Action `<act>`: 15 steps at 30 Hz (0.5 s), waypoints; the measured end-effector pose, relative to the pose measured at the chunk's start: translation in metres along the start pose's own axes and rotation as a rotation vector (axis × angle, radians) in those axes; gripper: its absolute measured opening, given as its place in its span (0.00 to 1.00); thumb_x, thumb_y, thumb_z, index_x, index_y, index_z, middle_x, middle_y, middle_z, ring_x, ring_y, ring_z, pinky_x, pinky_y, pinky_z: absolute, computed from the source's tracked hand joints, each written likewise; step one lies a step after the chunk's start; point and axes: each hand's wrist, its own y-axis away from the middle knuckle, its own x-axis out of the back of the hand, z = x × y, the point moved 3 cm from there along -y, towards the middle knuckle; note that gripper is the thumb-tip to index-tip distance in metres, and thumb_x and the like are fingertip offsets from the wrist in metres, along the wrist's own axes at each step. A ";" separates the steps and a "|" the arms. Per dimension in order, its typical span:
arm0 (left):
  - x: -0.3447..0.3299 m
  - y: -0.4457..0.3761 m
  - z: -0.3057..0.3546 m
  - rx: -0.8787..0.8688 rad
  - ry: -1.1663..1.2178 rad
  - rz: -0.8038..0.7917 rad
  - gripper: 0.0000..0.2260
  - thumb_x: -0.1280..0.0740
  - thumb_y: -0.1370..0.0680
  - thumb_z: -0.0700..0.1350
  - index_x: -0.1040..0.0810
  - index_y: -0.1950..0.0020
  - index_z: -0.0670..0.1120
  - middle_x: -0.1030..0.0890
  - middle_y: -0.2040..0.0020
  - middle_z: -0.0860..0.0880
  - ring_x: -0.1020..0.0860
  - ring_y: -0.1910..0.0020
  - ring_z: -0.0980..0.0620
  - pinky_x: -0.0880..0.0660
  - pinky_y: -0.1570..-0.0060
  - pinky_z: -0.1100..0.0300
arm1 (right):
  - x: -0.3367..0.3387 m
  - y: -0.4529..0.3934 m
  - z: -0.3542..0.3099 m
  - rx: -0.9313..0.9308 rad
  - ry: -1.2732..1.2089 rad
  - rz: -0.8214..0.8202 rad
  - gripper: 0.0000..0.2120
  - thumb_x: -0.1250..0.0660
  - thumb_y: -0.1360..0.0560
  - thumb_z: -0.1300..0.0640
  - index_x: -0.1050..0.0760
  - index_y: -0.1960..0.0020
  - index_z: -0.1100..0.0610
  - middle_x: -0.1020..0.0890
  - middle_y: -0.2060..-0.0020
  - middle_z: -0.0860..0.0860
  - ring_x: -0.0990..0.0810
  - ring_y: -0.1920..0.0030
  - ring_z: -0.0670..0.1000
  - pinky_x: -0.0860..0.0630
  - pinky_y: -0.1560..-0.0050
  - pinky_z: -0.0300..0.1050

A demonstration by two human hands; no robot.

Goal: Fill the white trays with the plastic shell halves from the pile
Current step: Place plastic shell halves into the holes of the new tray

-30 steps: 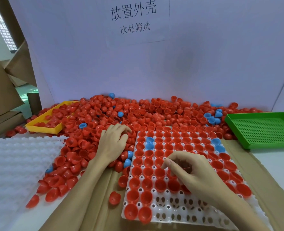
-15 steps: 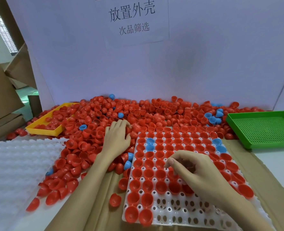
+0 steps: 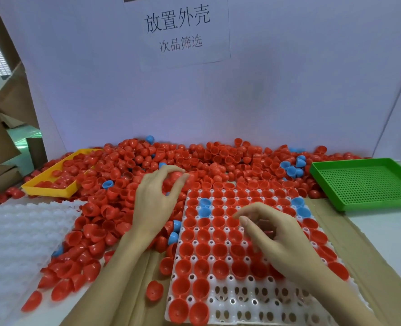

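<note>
The left hand reaches into the pile of red shell halves, fingers curled round a red shell half. The right hand hovers loosely curled over the white tray; whether it holds anything I cannot tell. A yellow tray lies half-buried left, a green perforated tray right, an empty white tray near left.

Single head-worn wide-angle view, looking forward and steeply down from close above the tray, both forearms entering from the bottom edge, pile mid-frame, white backboard filling the top half.
</note>
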 end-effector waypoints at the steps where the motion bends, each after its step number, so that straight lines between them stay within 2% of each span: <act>1: -0.004 0.006 0.014 0.042 0.161 -0.036 0.10 0.32 0.19 0.59 0.17 0.44 0.55 0.14 0.48 0.61 0.18 0.45 0.60 0.28 0.42 0.73 | 0.000 0.000 0.000 -0.010 -0.037 0.021 0.09 0.31 0.19 0.49 0.21 0.40 0.41 0.17 0.57 0.47 0.17 0.62 0.50 0.19 0.61 0.46; 3: -0.015 0.019 0.037 0.100 0.390 -0.140 0.10 0.32 0.19 0.59 0.17 0.46 0.55 0.13 0.50 0.59 0.15 0.46 0.59 0.24 0.45 0.71 | 0.000 -0.001 -0.001 -0.009 -0.097 0.052 0.20 0.29 0.22 0.47 0.27 0.31 0.40 0.17 0.50 0.46 0.15 0.55 0.52 0.15 0.55 0.53; 5: -0.026 0.032 0.055 0.128 0.497 -0.266 0.12 0.32 0.19 0.62 0.17 0.46 0.55 0.12 0.50 0.58 0.14 0.47 0.58 0.23 0.44 0.68 | 0.000 0.000 -0.004 0.012 -0.119 0.065 0.26 0.27 0.24 0.46 0.30 0.28 0.39 0.18 0.44 0.44 0.14 0.48 0.52 0.15 0.54 0.52; 7: -0.032 0.042 0.064 0.128 0.536 -0.343 0.14 0.33 0.20 0.64 0.17 0.46 0.56 0.12 0.50 0.58 0.15 0.46 0.59 0.24 0.43 0.69 | 0.002 0.000 -0.005 0.024 -0.104 0.099 0.23 0.26 0.24 0.46 0.25 0.31 0.40 0.18 0.43 0.43 0.14 0.46 0.51 0.14 0.55 0.51; 11: -0.031 0.046 0.069 0.096 0.542 -0.372 0.11 0.31 0.20 0.61 0.18 0.44 0.57 0.13 0.47 0.59 0.16 0.44 0.60 0.27 0.42 0.72 | 0.007 0.000 -0.003 0.018 -0.096 0.153 0.14 0.24 0.24 0.52 0.18 0.40 0.45 0.15 0.47 0.46 0.14 0.47 0.51 0.15 0.54 0.52; 15: -0.026 0.045 0.068 -0.013 0.460 -0.438 0.13 0.26 0.20 0.54 0.21 0.36 0.58 0.17 0.40 0.59 0.19 0.38 0.56 0.27 0.38 0.67 | 0.009 -0.001 -0.006 0.044 -0.075 0.175 0.14 0.24 0.24 0.55 0.19 0.40 0.45 0.16 0.45 0.45 0.15 0.46 0.50 0.17 0.52 0.42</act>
